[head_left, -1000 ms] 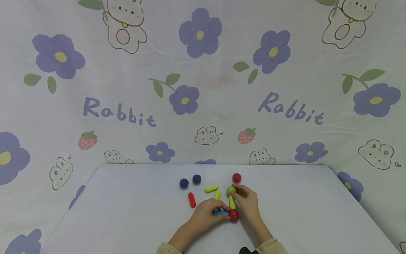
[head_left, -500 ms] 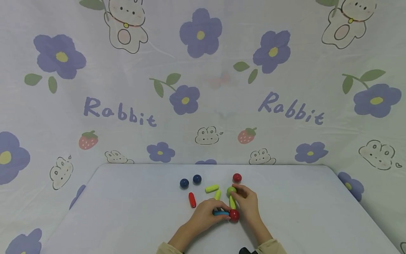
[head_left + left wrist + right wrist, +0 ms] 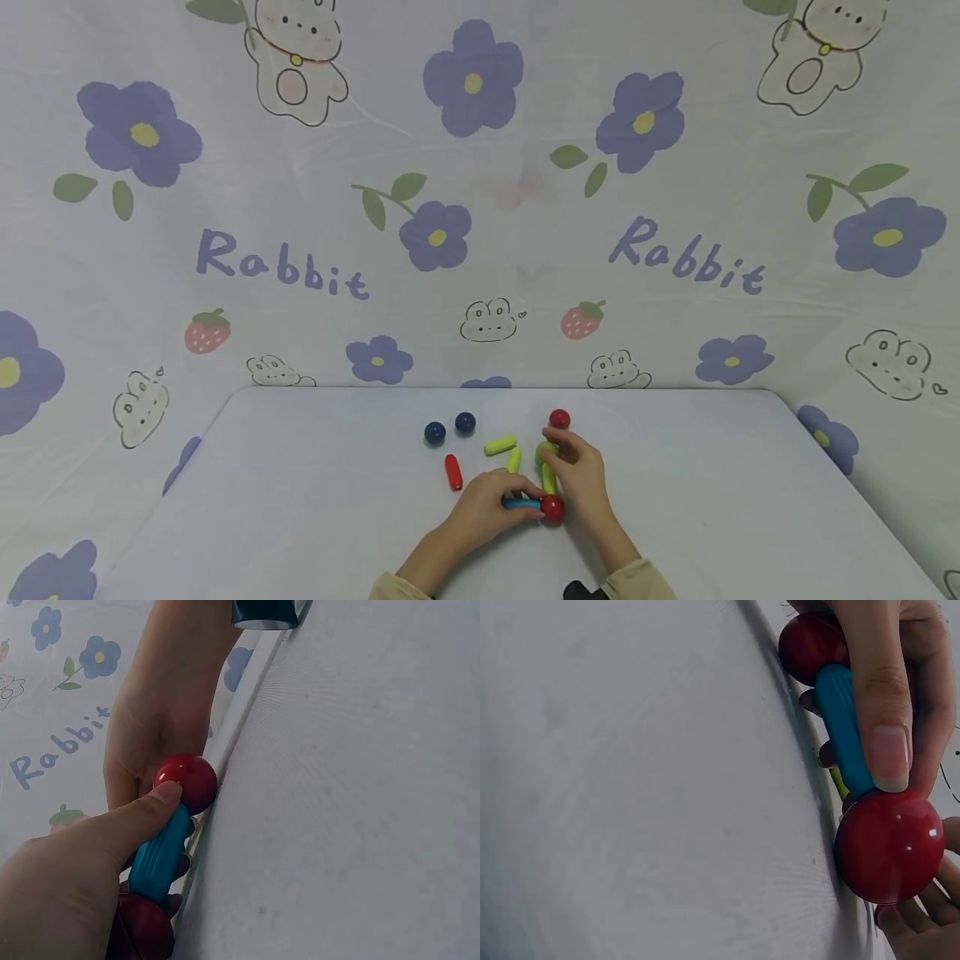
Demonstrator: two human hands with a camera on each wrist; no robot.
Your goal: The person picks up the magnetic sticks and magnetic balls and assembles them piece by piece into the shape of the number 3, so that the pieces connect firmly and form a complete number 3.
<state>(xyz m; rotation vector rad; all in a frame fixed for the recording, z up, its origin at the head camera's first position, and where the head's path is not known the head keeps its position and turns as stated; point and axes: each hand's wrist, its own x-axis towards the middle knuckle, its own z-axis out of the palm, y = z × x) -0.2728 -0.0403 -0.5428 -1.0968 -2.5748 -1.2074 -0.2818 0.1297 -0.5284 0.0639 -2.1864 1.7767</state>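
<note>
My left hand (image 3: 486,507) grips a blue ridged rod (image 3: 522,503), thumb along it by the red ball (image 3: 552,509) on its right end. A second red ball (image 3: 141,930) sits at the rod's other end in the left wrist view. From the right-end ball a yellow-green rod (image 3: 549,479) runs away to a green ball (image 3: 543,456). My right hand (image 3: 585,477) has its thumb and curled fingers around that green ball, partly covering it. How firmly they press is hidden.
Beyond my right hand lies a loose red ball (image 3: 559,418). Two dark blue balls (image 3: 435,432), a red rod (image 3: 453,472) and two yellow-green rods (image 3: 500,445) lie left of it on the white table (image 3: 300,483). A patterned cloth (image 3: 525,225) hangs behind.
My right hand has shifted slightly away and to the left over the green ball, its fingertips a little higher on it. The left hand and the joined pieces stay where they were.
</note>
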